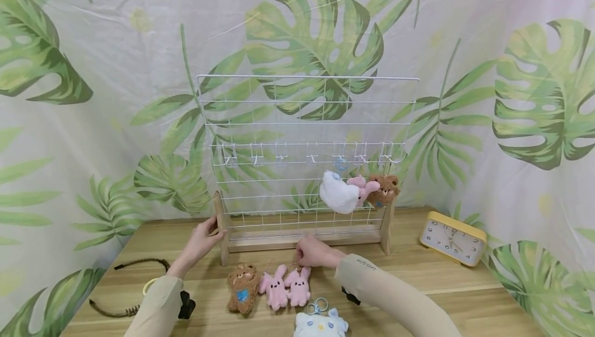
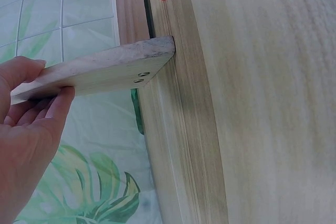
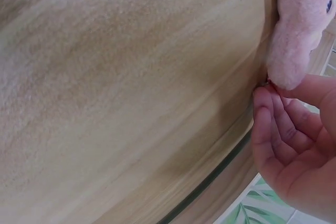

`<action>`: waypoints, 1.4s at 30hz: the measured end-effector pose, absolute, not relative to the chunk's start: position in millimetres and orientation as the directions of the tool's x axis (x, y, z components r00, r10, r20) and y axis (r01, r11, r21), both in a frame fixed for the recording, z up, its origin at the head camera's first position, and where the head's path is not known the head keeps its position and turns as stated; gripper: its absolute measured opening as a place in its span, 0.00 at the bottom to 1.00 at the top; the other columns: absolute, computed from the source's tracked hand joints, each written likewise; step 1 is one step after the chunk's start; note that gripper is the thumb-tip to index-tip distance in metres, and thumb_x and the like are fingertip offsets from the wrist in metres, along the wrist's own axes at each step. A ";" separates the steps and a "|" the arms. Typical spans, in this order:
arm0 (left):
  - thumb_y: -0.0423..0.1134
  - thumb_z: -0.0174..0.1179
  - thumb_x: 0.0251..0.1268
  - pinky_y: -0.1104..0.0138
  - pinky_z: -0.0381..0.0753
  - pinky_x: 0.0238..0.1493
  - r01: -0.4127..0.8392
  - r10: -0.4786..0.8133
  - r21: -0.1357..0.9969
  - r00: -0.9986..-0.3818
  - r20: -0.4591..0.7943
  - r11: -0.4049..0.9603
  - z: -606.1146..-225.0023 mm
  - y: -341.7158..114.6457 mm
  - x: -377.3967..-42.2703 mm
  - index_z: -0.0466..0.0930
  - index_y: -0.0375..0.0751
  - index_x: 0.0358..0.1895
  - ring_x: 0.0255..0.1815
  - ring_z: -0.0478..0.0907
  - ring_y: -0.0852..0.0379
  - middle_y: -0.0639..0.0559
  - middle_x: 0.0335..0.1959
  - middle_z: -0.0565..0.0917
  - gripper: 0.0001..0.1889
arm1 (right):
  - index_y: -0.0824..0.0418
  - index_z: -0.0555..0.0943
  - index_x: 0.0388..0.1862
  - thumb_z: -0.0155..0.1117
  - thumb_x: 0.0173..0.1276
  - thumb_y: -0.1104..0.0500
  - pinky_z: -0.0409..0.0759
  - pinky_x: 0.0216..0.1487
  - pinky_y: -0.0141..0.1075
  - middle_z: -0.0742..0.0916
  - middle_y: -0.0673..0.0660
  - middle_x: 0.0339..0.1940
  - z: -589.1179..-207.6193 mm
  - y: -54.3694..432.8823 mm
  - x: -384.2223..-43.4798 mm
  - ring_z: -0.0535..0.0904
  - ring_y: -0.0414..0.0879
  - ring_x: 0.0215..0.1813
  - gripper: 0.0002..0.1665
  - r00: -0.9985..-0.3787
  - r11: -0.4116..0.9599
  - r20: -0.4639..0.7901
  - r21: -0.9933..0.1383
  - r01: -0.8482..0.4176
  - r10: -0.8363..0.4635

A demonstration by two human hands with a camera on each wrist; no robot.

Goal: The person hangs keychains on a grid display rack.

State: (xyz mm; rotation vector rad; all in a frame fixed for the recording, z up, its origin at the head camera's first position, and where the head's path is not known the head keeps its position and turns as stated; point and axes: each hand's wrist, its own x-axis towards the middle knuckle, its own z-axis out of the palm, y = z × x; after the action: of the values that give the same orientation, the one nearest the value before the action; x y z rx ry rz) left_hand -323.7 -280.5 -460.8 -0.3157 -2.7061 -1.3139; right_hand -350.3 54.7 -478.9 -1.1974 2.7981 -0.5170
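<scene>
A white wire grid rack [image 1: 307, 135] on wooden feet stands at the back of the table. My left hand [image 1: 204, 239] grips its left wooden post [image 1: 221, 233]; in the left wrist view the fingers [image 2: 31, 103] curl round that post [image 2: 105, 69]. My right hand [image 1: 311, 251] pinches the top of a pink bunny plush [image 1: 298, 285] lying on the table; the right wrist view shows the fingertips [image 3: 273, 108] at the pink plush [image 3: 302, 24]. Beside it lie a second pink bunny [image 1: 275, 288] and a brown bear [image 1: 243, 288]. A white plush [image 1: 338, 195], a pink one [image 1: 364, 188] and a brown bear [image 1: 385, 189] hang on the rack.
A white cat plush with a blue ring [image 1: 319, 322] lies at the near edge. Two dark headbands [image 1: 139, 263] lie at the left. A yellow alarm clock [image 1: 453, 238] stands at the right. Leaf-print cloth [image 1: 93, 94] backs the wooden table [image 1: 465, 295].
</scene>
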 end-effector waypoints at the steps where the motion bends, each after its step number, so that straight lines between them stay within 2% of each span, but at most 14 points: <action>1: 0.35 0.53 0.76 0.43 0.74 0.67 0.238 0.136 0.762 -0.971 0.196 0.603 -460.9 -280.4 -323.8 0.53 0.22 0.75 0.72 0.64 0.29 0.23 0.71 0.65 0.32 | 0.56 0.82 0.15 0.68 0.55 0.68 0.69 0.20 0.21 0.79 0.44 0.13 -479.4 54.5 -350.5 0.67 0.31 0.16 0.13 -0.695 0.643 0.081 -0.318 -0.697 -0.714; 7: 0.36 0.53 0.76 0.43 0.74 0.67 0.241 0.140 0.762 -0.970 0.197 0.601 -462.6 -280.0 -322.9 0.52 0.22 0.75 0.72 0.64 0.29 0.23 0.71 0.65 0.33 | 0.59 0.84 0.16 0.69 0.56 0.68 0.67 0.19 0.20 0.80 0.45 0.13 -479.3 52.3 -348.7 0.65 0.31 0.16 0.12 -0.714 0.669 0.044 -0.315 -0.674 -0.699; 13: 0.37 0.53 0.76 0.44 0.74 0.66 0.227 0.141 0.771 -0.974 0.178 0.595 -464.3 -279.5 -321.3 0.51 0.22 0.75 0.72 0.63 0.29 0.23 0.71 0.64 0.34 | 0.60 0.84 0.23 0.67 0.60 0.67 0.66 0.21 0.21 0.79 0.46 0.18 -464.7 57.6 -342.9 0.66 0.31 0.19 0.07 -0.733 0.665 0.030 -0.399 -0.632 -0.679; 17: 0.36 0.52 0.76 0.44 0.74 0.66 0.228 0.141 0.777 -0.974 0.180 0.587 -464.0 -279.8 -322.5 0.51 0.23 0.75 0.73 0.63 0.29 0.23 0.72 0.64 0.33 | 0.60 0.82 0.26 0.66 0.60 0.68 0.69 0.25 0.22 0.82 0.50 0.22 -448.5 63.5 -340.0 0.69 0.32 0.23 0.05 -0.714 0.611 0.079 -0.458 -0.646 -0.696; 24: 0.34 0.52 0.76 0.43 0.74 0.66 0.240 0.146 0.774 -0.971 0.191 0.586 -463.9 -281.0 -324.8 0.51 0.22 0.76 0.73 0.62 0.29 0.23 0.72 0.63 0.33 | 0.61 0.81 0.27 0.65 0.60 0.70 0.78 0.31 0.22 0.87 0.53 0.25 -433.6 74.6 -338.3 0.77 0.30 0.28 0.06 -0.674 0.509 0.170 -0.531 -0.677 -0.719; 30: 0.35 0.52 0.76 0.43 0.73 0.67 0.231 0.142 0.777 -0.973 0.182 0.586 -463.0 -280.2 -324.0 0.50 0.22 0.76 0.73 0.62 0.29 0.23 0.72 0.62 0.33 | 0.61 0.82 0.26 0.67 0.58 0.69 0.82 0.33 0.22 0.89 0.55 0.26 -420.8 84.9 -332.4 0.84 0.34 0.29 0.06 -0.668 0.464 0.252 -0.550 -0.694 -0.701; 36: 0.36 0.53 0.76 0.42 0.72 0.68 0.216 0.136 0.776 -0.976 0.168 0.593 -461.2 -279.7 -322.9 0.50 0.23 0.76 0.73 0.62 0.29 0.23 0.72 0.62 0.34 | 0.61 0.81 0.26 0.69 0.59 0.68 0.81 0.32 0.21 0.88 0.55 0.25 -404.4 95.5 -324.0 0.84 0.34 0.29 0.06 -0.658 0.445 0.316 -0.534 -0.719 -0.684; 42: 0.35 0.53 0.76 0.42 0.72 0.67 0.229 0.136 0.765 -0.974 0.184 0.602 -460.0 -279.5 -323.6 0.52 0.22 0.75 0.72 0.63 0.29 0.23 0.71 0.64 0.33 | 0.61 0.82 0.28 0.68 0.60 0.69 0.80 0.32 0.21 0.88 0.55 0.26 -380.3 103.6 -317.3 0.80 0.31 0.28 0.05 -0.640 0.439 0.381 -0.494 -0.751 -0.667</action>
State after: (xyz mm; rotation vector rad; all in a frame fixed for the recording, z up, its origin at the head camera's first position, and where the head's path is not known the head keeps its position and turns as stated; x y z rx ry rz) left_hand -323.6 -279.5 -460.0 -0.3104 -2.7157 -1.3199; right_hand -317.3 103.6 -380.3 -1.3735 2.7720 -1.0626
